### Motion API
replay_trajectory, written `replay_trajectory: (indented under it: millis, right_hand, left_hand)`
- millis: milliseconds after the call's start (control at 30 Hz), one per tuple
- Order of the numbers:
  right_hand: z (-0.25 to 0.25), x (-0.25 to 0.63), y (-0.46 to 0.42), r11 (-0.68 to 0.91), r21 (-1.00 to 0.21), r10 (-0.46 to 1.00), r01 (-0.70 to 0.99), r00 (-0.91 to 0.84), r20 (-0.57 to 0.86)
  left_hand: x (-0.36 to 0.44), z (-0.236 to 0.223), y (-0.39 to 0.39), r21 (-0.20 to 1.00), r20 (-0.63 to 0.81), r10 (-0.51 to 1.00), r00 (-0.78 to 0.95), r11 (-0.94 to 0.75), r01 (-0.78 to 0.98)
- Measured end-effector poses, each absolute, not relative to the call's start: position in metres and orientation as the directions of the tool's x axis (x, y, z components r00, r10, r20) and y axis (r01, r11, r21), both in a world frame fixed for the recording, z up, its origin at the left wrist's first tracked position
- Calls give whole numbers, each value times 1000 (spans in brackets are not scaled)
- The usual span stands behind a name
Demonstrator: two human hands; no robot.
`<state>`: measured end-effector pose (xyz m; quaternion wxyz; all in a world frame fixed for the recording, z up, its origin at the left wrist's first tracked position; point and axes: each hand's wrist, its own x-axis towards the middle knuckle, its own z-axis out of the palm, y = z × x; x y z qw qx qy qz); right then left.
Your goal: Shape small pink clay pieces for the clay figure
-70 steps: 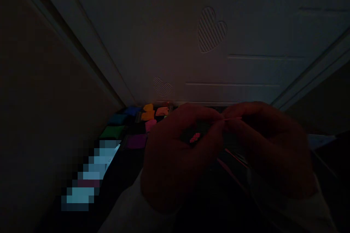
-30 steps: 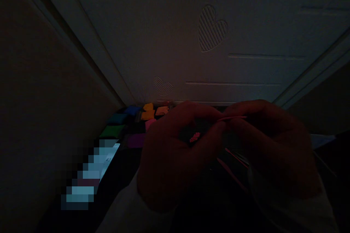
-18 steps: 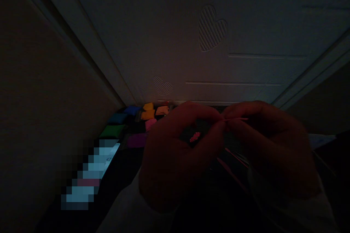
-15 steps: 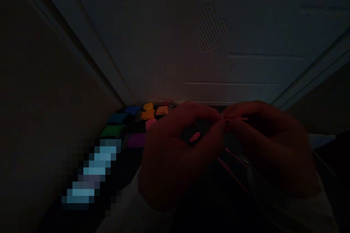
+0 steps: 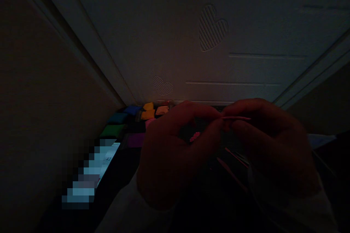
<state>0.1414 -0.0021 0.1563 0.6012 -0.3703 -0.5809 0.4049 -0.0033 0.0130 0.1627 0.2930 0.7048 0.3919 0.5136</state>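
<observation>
In the dim head view, my left hand [image 5: 180, 153] pinches the left end of a thin pink strip [image 5: 237, 118], which looks like modelling clay. The strip lies nearly level and points right. My right hand [image 5: 273, 142] has its forefinger over the strip and its thumb just below, slightly lowered; the exact contact is hard to see in the dark. Below, between my left thumb and forefinger, a small bumpy pink piece [image 5: 195, 137] shows on the dark surface. Two slim pink tools, one flat-bladed [image 5: 231, 173] and one thinner [image 5: 235, 157], lie partly under my right hand.
Soft coloured packets stand at the back left, among them a green one [image 5: 112, 130], a purple one [image 5: 136, 140], a blue one [image 5: 132, 110] and an orange one [image 5: 148, 115]. A lit, blurred screen [image 5: 109, 160] lies at the left. A pale panel with embossed hearts [image 5: 212, 29] rises behind.
My right thumb has dropped a little away from my forefinger, and more of the pink strip shows. My left hand stays almost in place. The pieces on the surface have not moved.
</observation>
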Motion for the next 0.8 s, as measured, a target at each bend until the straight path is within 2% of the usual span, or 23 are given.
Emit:
replay_trajectory:
  millis: [333,800]
  right_hand:
    - [155,142,-1,452,-887,890,98,13,455]
    - [155,140,-1,447,-892,894,71,2,448]
  left_hand:
    - [-2,166,13,780,518,840,162,-541,314]
    - [-1,164,12,805,502,848,168,-530,267]
